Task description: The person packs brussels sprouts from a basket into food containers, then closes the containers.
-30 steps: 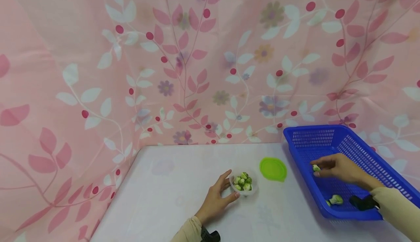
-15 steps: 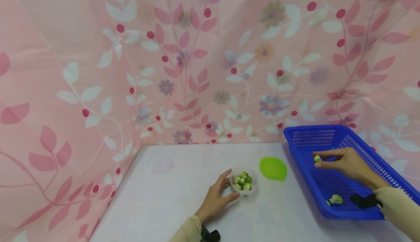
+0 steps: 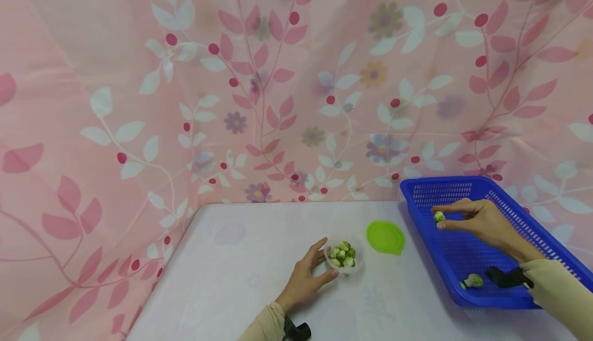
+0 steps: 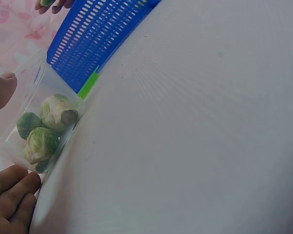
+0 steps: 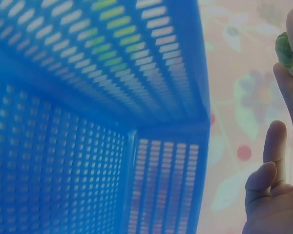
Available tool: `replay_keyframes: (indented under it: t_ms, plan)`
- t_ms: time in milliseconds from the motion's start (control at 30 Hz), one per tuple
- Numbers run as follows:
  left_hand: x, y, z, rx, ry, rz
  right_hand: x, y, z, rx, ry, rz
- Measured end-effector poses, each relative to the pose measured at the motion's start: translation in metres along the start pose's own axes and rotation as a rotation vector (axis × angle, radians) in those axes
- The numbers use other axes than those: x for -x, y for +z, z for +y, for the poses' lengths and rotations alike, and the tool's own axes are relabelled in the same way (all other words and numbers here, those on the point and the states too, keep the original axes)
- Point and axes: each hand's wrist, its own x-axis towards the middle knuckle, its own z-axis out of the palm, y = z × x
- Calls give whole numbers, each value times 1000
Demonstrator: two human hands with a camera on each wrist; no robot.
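The left hand (image 3: 303, 282) lies at the left and near sides of a clear tub (image 3: 360, 253), thumb and fingers spread apart and gently bent about it; whether every fingertip touches the plastic cannot be told; the tub stands upright on the white counter (image 3: 241, 274) and holds a heap of small Brussels sprouts (image 3: 344, 255); the right hand (image 3: 482, 225) pinches a single sprout (image 3: 439, 217) between thumb and forefinger, above the left part of a blue basket (image 3: 430, 246); the sprout is well apart from the tub.

The basket, with slotted walls, sits at the right; in its near left corner lies a loose sprout (image 3: 473, 280), with part of another beside it; a bright green lid (image 3: 385, 237) lies flat on the counter between tub and basket; beige sleeves (image 3: 562, 292) cover both forearms; a pink cloth (image 3: 278, 99) printed with leaves and flowers hangs at the far side.
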Motion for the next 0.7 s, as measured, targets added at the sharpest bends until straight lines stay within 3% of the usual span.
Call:
replay_keyframes:
  t_ms: [267, 700]
  plan:
    - [1, 0, 4, -7, -19, -2, -4, 18, -19, -74, -84, -53]
    - [0, 0, 0, -3, -9, -2, -12, 45, -58, -159, -153, -118]
